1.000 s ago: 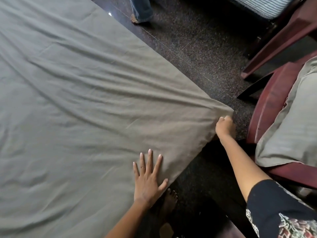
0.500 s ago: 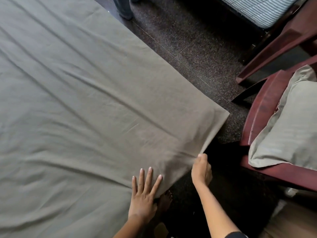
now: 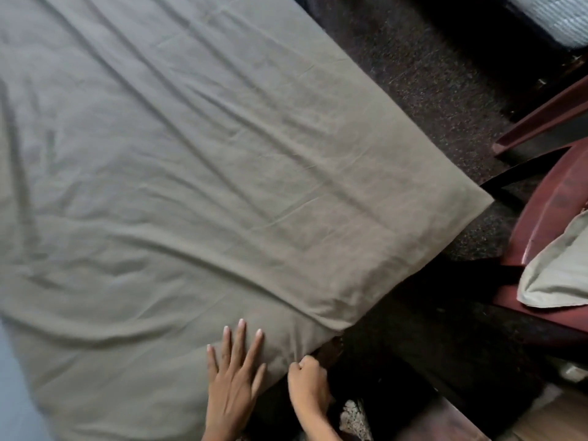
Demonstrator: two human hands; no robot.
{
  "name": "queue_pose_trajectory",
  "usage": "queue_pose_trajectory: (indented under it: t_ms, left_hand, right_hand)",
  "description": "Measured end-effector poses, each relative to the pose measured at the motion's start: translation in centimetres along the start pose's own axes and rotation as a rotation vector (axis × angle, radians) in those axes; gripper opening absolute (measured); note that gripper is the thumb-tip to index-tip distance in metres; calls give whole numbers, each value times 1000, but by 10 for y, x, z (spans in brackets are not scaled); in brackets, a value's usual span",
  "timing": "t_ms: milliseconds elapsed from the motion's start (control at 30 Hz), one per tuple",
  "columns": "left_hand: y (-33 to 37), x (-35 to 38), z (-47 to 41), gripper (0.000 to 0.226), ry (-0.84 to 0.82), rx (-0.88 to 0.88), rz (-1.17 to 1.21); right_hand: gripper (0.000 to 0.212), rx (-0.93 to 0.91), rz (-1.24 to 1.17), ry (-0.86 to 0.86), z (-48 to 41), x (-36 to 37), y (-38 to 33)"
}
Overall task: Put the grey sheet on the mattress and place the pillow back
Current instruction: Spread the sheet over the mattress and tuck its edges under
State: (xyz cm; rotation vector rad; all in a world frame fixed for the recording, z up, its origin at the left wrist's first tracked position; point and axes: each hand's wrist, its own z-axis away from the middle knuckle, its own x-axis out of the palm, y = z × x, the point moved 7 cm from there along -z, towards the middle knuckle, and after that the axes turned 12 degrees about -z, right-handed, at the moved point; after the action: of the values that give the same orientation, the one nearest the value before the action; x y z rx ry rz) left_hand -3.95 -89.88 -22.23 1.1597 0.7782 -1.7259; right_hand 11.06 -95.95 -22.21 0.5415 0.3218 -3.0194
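Observation:
The grey sheet [image 3: 197, 173] covers the mattress across most of the view, with long creases running toward its near right corner. My left hand [image 3: 234, 374] lies flat on the sheet near the near edge, fingers straight and spread. My right hand [image 3: 307, 381] is curled into a fist just right of it at the sheet's edge, gripping the sheet's hanging side. The grey pillow [image 3: 560, 272] lies on a dark red chair [image 3: 541, 218] at the far right, partly cut off by the frame.
Dark speckled floor [image 3: 423, 100] runs along the mattress's right side. A second dark red chair part [image 3: 541, 122] stands behind the first. A striped cushion [image 3: 560, 17] shows at the top right. A bare foot [image 3: 331, 348] peeks out under the sheet's edge.
My right hand has slid from the sheet's far right corner along the edge toward me, ending beside my left hand. The left hand stays flat on the sheet. The view shifted left.

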Motion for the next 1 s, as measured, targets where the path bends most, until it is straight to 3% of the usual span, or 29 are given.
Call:
queue_pose_trajectory:
  t_ms: [100,233,400,500,567,633,700,767,867,1000]
  left_hand:
    - [-48,11,38,56,-13,-60,17]
    - [-116,33,88,59,-79,-190,87]
    - [-202,69,150,63,-230,-498,266]
    - [-237,72,179,66,-214,-626,444]
    - [-267,85,202,62,-134,-853,668]
    - [-286,103,226,51,-219,-1093,931]
    - [-289,111,237,7,-319,-1077,1021]
    - [-288,120,244,17,-344,-1026,1065]
    - [-276,120,249,10,-443,-1036,1250]
    - [-278,112,236,14,-398,-828,1038]
  right_hand:
    - [32,-113,217,-82,36,48,-18]
    - [25,-363,321,-168,78,124,-40]
    - [31,-526,497,-119,116,217,-56]
    - [29,-548,544,-114,129,266,-55]
    - [27,-537,597,-80,141,294,-53]
    - [24,-567,581,56,149,304,-59]
    - [28,-574,596,162,152,306,-59]
    - [25,-523,573,152,150,310,-55]
    - [26,-508,540,142,143,311,-50]
    - [22,-497,543,119,143,309,-49]
